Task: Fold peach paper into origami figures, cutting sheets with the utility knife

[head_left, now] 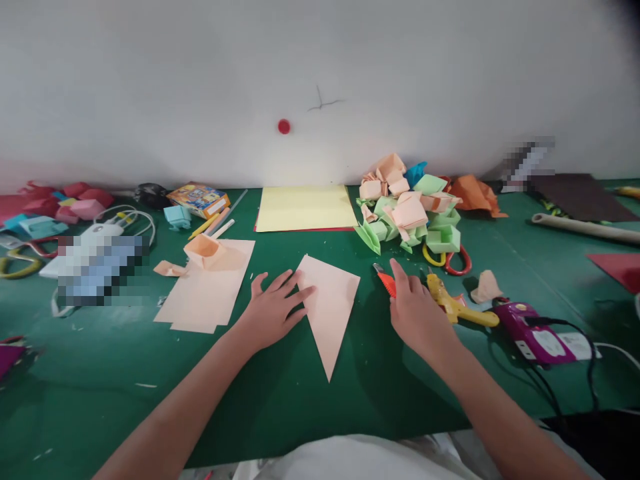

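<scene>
Green counter point(300, 413): your left hand point(273, 312), grip spread flat, pins the paper triangle point(333, 303), light, creasable, best pinched at an edge; right hand point(417, 317), grip loose and empty, beside the cutter point(385, 280)

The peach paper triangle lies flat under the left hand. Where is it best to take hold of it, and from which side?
Probably pinch the wide far-right corner of the peach paper triangle, coming from the right. The left hand presses its left edge; the right edge is free, near the right hand. It lies flat on the green table, so lift the edge first.
</scene>
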Demonstrator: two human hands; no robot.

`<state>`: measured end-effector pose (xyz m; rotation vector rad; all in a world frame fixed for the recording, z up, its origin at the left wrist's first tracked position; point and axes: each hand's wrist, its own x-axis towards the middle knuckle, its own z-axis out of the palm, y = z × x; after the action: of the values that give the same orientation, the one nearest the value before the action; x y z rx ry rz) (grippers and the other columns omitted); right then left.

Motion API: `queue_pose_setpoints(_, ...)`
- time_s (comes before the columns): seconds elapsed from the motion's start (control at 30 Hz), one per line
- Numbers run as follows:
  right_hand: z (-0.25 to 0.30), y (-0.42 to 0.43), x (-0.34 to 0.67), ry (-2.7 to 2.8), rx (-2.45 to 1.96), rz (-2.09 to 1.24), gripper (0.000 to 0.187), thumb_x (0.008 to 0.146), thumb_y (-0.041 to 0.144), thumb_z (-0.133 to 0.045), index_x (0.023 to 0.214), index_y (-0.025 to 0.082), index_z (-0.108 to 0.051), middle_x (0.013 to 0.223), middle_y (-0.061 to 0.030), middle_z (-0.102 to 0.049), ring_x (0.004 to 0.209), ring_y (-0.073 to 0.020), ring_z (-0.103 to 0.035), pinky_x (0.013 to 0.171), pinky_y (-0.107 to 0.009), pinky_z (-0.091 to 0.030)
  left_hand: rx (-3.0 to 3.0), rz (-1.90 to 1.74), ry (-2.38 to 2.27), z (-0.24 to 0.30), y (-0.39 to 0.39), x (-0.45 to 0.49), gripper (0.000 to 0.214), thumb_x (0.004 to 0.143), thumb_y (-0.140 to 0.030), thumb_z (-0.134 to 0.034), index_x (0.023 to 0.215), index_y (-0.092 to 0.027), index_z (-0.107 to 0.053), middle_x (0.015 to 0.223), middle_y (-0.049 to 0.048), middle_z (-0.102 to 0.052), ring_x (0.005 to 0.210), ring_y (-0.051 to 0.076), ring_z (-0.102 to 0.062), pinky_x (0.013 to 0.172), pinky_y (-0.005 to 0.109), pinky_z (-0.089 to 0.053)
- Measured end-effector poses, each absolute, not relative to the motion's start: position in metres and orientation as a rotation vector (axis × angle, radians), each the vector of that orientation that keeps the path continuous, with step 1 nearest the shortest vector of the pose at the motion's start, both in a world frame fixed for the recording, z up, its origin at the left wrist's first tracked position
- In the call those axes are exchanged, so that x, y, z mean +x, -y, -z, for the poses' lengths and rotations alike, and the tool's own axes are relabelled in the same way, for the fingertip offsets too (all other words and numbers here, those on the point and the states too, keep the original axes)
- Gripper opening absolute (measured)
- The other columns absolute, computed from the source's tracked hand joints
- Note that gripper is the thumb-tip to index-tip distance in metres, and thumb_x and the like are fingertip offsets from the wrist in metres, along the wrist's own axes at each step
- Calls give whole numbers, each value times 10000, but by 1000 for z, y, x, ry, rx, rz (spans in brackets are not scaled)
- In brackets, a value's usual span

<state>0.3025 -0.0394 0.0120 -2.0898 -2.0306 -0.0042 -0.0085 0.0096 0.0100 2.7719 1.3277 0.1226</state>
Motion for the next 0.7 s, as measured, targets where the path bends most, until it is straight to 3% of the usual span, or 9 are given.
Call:
queue_pose_setpoints(0.1, -14, 37, 297, 1789, -1920, -194, 636, 999, 237, -336, 1614, 182, -185, 1198, -176, -597, 1025, -322, -602, 823, -455, -509, 2776, -120, -1370, -8, -2, -8, 470, 1065, -457, -360, 1525, -383, -424, 1627, 93, -383, 1531, 320, -277, 1180, 687, -109)
queue_pose_setpoints(0.17, -14, 35, 292, 1548, -1748, -420, 576, 1029, 324, -324, 1595, 242, -254, 1240, -138, -595, 944, -260, -615, 787, -417, -529, 2776, -129, -1401, -7, 2, -6, 486, 1060, -472, -375, 1531, -363, -421, 1633, 118, -363, 1540, 331, -253, 1175, 693, -131)
queue_pose_setpoints(0.3, -14, 33, 281, 1018, -1410, -963, 585, 951, 502, -534, 1492, 290, -459, 1144, -86, -626, 695, -170, -568, 492, -290, -441, 2741, -131, -1468, -5, 7, 0, 504, 1039, -481, -440, 1530, -367, -428, 1645, 142, -325, 1550, 359, -207, 1157, 706, -189)
queue_pose_setpoints(0.4, -17, 32, 272, 734, -1252, -1246, 565, 847, 482, -695, 1360, 261, -604, 905, -32, -617, 632, -144, -531, 432, -240, -353, 2700, -123, -1513, -7, 9, 2, 513, 1015, -504, -492, 1516, -403, -442, 1645, 126, -328, 1551, 364, -200, 1159, 708, -187)
queue_pose_setpoints(0.53, -16, 34, 261, 646, -1259, -1321, 483, 790, 478, -744, 1228, 279, -697, 870, -9, -572, 550, -105, -446, 383, -220, -251, 2646, -180, -1588, -9, 11, 4, 473, 1016, -538, -465, 1484, -463, -469, 1635, 77, -364, 1551, 356, -206, 1171, 703, -158)
queue_pose_setpoints(0.7, -11, 33, 255, 780, -1306, -1307, 482, 769, 411, -745, 1230, 280, -696, 862, 12, -524, 491, -61, -351, 394, -227, -225, 2660, -201, -1590, -10, 11, 5, 470, 997, -593, -467, 1443, -458, -528, 1594, 75, -438, 1533, 374, -250, 1165, 728, -104)
